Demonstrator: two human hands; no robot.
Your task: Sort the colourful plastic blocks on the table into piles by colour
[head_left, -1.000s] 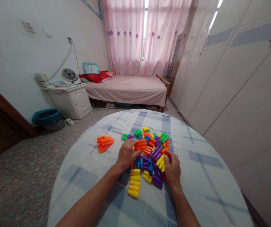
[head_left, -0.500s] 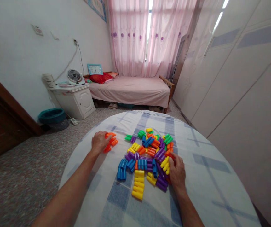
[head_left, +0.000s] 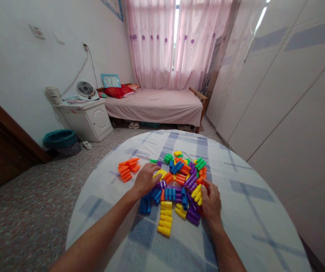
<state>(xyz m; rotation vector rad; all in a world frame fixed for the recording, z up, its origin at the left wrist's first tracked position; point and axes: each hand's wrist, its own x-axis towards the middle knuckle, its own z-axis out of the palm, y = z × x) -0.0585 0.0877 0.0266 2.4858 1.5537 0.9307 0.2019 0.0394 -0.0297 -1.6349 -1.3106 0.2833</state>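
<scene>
A heap of coloured plastic blocks (head_left: pixel 181 181) in orange, yellow, blue, purple and green lies in the middle of a round table (head_left: pixel 244 223) covered with a blue-checked cloth. A separate small group of orange blocks (head_left: pixel 127 169) sits to the left of the heap. My left hand (head_left: pixel 145 180) rests at the heap's left edge, fingers curled over yellow and purple blocks; what it grips is hidden. My right hand (head_left: pixel 210 202) lies on the heap's right side, fingers bent onto yellow and orange blocks. A column of yellow blocks (head_left: pixel 164 219) lies between my wrists.
A pink-covered bed (head_left: pixel 157 105) stands under the curtained window. A white cabinet (head_left: pixel 85 119) with a fan (head_left: pixel 84 90) is at the left wall, a teal basin (head_left: pixel 58 138) beside it. White wardrobe doors (head_left: pixel 290 98) line the right.
My left hand carried orange blocks from the heap to the separate orange group on the left, let go, and came back to the heap's left edge. My right hand stayed put.
</scene>
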